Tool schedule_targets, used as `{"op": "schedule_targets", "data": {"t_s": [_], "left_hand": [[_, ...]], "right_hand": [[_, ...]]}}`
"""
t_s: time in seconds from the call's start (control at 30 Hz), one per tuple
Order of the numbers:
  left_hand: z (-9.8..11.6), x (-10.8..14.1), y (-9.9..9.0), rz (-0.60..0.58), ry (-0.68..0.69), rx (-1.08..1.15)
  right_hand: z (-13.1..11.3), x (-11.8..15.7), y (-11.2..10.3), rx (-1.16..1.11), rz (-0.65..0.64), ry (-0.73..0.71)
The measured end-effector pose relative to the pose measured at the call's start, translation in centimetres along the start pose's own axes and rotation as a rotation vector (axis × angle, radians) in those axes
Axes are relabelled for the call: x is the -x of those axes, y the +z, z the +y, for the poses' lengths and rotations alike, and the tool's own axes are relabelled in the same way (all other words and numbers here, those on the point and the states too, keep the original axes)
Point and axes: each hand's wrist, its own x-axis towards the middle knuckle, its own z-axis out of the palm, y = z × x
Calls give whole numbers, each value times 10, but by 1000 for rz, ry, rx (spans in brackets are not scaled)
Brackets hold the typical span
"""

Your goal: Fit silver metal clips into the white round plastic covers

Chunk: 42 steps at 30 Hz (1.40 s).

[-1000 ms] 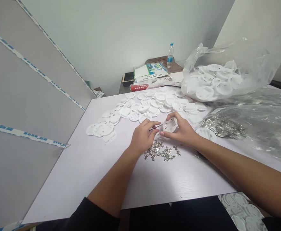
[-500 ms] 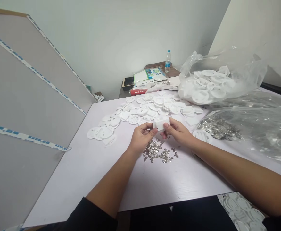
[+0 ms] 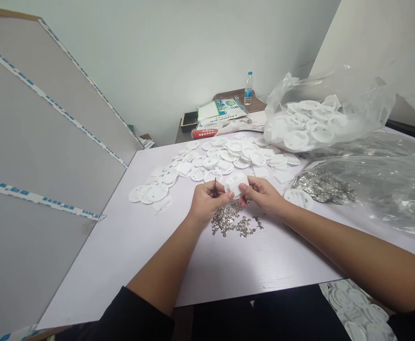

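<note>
A round white plastic piece (image 3: 236, 183) with a raised block on its face is held between my two hands above the table. My left hand (image 3: 206, 201) pinches its left edge with thumb and fingers. A thin dark pointed object (image 3: 215, 185) sticks up from among the left fingers; I cannot make out its kind. From the other side, my right hand (image 3: 264, 194) grips the piece with the thumb on its face and the fingers behind. Just below the hands lies a pile of small silvery metal parts (image 3: 225, 219), several spread to the right.
Many white plastic discs (image 3: 210, 162) lie heaped beyond my hands. At right stand a clear bag of discs (image 3: 315, 128) and a bag of metal parts (image 3: 324, 187). A water bottle (image 3: 248, 89) is at the back. A grey partition (image 3: 51, 142) borders the table's left side.
The white piece has been turned so that more of its round face shows. A thin dark object now shows upright in my left fingers. Both hands stay in nearly the same place.
</note>
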Motion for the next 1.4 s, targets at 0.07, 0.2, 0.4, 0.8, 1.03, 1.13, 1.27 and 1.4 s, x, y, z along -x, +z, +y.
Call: {"op": "schedule_targets", "data": {"t_s": [0.07, 0.2, 0.4, 0.8, 1.03, 1.13, 1.27, 1.4], "left_hand": [[-2, -1, 0, 24, 5, -15], [-9, -2, -2, 55, 13, -50], [-10, -4, -3, 96, 20, -128], [2, -1, -3, -205, 106, -972], [4, 2, 14, -329, 46, -1304], [5, 2, 18, -350, 25, -1358], [6, 3, 17, -358, 26, -1333], [8, 4, 9, -368, 54, -1101]], "right_hand": [[-1, 1, 1, 46, 26, -18], [-1, 4, 4, 193, 140, -72], [-2, 6, 5, 285, 187, -86], [4, -9, -23, 162, 400, -60], [9, -9, -21, 195, 410, -62], [10, -9, -21, 218, 404, -60], [11, -9, -23, 210, 390, -64], [12, -9, -23, 202, 379, -65]]}}
